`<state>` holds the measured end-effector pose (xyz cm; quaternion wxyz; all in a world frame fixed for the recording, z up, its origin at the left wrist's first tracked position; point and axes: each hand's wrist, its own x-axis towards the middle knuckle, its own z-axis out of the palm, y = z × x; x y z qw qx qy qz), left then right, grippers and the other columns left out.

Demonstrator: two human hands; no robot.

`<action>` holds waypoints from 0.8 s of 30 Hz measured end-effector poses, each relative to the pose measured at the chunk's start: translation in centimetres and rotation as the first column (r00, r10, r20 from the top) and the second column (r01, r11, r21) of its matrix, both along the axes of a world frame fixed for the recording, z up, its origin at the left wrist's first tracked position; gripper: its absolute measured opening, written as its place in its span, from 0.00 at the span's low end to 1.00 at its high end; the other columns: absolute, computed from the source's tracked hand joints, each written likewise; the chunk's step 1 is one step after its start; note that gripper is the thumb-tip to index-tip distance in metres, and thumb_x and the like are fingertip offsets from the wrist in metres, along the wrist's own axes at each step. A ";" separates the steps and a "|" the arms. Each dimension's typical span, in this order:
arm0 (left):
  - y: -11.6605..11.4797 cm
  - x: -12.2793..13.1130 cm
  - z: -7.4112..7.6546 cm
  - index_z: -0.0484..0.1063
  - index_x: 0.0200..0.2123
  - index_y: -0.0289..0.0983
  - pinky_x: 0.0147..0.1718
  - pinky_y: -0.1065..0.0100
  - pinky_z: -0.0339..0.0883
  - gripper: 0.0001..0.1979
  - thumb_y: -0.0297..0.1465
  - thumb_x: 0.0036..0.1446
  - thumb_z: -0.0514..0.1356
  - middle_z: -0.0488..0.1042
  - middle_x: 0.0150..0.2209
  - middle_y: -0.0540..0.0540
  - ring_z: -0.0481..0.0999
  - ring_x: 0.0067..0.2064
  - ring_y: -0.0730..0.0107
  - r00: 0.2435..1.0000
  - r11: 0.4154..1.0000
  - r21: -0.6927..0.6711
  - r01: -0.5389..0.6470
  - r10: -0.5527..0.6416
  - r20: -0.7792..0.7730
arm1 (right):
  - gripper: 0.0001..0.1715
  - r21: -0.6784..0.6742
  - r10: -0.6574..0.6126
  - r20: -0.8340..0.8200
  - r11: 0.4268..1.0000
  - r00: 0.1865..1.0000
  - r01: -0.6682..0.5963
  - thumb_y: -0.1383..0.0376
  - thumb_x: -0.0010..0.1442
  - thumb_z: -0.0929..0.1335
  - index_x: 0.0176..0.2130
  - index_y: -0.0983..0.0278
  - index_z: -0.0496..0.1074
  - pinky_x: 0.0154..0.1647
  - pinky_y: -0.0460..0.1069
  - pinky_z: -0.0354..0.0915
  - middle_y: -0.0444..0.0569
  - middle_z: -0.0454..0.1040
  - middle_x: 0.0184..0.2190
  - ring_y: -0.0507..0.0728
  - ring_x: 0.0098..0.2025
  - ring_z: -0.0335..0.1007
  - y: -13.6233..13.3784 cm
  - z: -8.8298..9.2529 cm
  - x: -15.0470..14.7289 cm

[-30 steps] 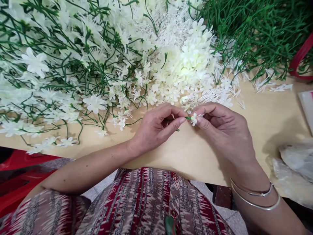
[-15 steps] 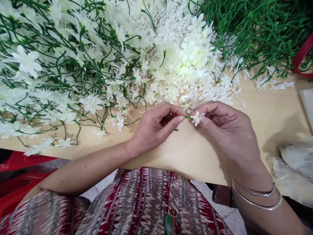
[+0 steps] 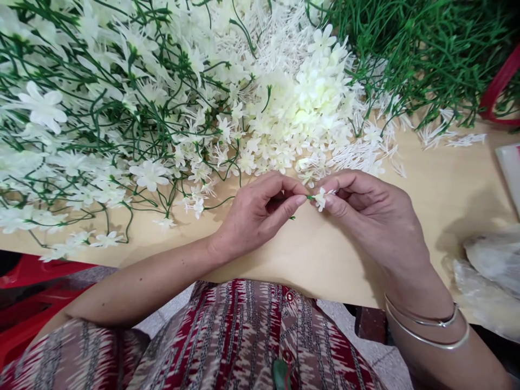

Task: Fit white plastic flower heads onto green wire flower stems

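My left hand (image 3: 262, 214) pinches a thin green plastic stem (image 3: 309, 197) between thumb and forefinger; its green end pokes out below the thumb. At the stem's tip sits a small white artificial flower (image 3: 320, 200). The thumb and forefinger of my right hand (image 3: 368, 211) are closed on this flower, with fine white strands showing at the fingertips. Just beyond my hands lies a heap of loose cream-white petal pieces (image 3: 300, 114). White stamen pieces (image 3: 353, 154) are scattered at its right side.
Flowers on green stems (image 3: 101, 108) are piled at the left. Bare green stems (image 3: 406, 49) fill the back right, near a red curved handle (image 3: 498, 92). Clear plastic bags (image 3: 493, 271) lie at the right on the wooden table (image 3: 304, 265). A red chair (image 3: 40, 298) stands lower left.
My right hand and the white flower have shifted slightly left, closer to my left fingertips. The grip of both hands is unchanged, and the camera view has moved a little.
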<state>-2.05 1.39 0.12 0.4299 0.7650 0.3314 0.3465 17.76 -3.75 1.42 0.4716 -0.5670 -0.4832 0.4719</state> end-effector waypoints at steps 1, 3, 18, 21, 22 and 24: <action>0.0 0.0 0.0 0.77 0.41 0.37 0.33 0.68 0.69 0.08 0.35 0.71 0.62 0.78 0.33 0.47 0.75 0.33 0.72 1.000 1.000 0.004 0.007 -0.007 -0.003 | 0.09 -0.001 0.003 -0.005 1.000 1.000 -0.003 0.57 0.60 0.77 0.35 0.58 0.79 0.31 0.49 0.67 0.45 0.76 0.31 0.54 0.32 0.69 0.0 0.0 0.0; 0.0 0.0 0.0 0.77 0.41 0.37 0.33 0.68 0.68 0.08 0.35 0.71 0.62 0.78 0.33 0.47 0.74 0.33 0.72 1.000 1.000 0.011 0.016 -0.016 0.000 | 0.09 -0.009 0.002 -0.013 1.000 1.000 -0.002 0.57 0.60 0.77 0.35 0.58 0.79 0.31 0.49 0.67 0.45 0.76 0.31 0.54 0.32 0.69 -0.1 0.0 -0.1; 0.0 0.0 0.2 0.76 0.41 0.37 0.32 0.69 0.68 0.08 0.35 0.71 0.61 0.79 0.33 0.47 0.75 0.32 0.72 0.999 0.999 0.040 0.023 -0.022 -0.032 | 0.02 -0.012 0.020 0.006 1.000 1.000 -0.020 0.65 0.61 0.75 0.37 0.59 0.79 0.34 0.48 0.70 0.44 0.78 0.31 0.52 0.33 0.72 -0.3 -0.2 -0.3; -0.1 -0.1 0.1 0.75 0.40 0.37 0.32 0.70 0.68 0.08 0.35 0.71 0.62 0.79 0.33 0.48 0.74 0.32 0.73 0.999 0.998 0.057 0.020 -0.019 -0.034 | 0.03 0.010 0.019 0.046 1.000 0.999 -0.019 0.67 0.62 0.74 0.36 0.59 0.78 0.37 0.49 0.70 0.45 0.78 0.33 0.53 0.35 0.74 -0.5 -0.3 -0.4; -0.1 -0.1 0.0 0.75 0.39 0.37 0.32 0.70 0.67 0.08 0.35 0.71 0.62 0.78 0.33 0.48 0.74 0.32 0.74 0.999 0.998 0.060 0.019 -0.017 -0.036 | 0.03 0.023 0.017 0.059 1.000 0.998 -0.018 0.67 0.62 0.74 0.36 0.59 0.78 0.37 0.49 0.71 0.45 0.78 0.33 0.53 0.35 0.74 -0.5 -0.3 -0.5; -0.1 -0.2 -0.1 0.74 0.38 0.37 0.31 0.70 0.67 0.08 0.35 0.71 0.62 0.78 0.32 0.49 0.73 0.31 0.74 0.999 0.998 0.065 0.019 -0.017 -0.040 | 0.04 0.046 0.014 0.079 0.999 0.997 -0.018 0.68 0.61 0.74 0.34 0.59 0.77 0.38 0.50 0.71 0.45 0.78 0.33 0.54 0.36 0.74 -0.5 -0.2 -0.7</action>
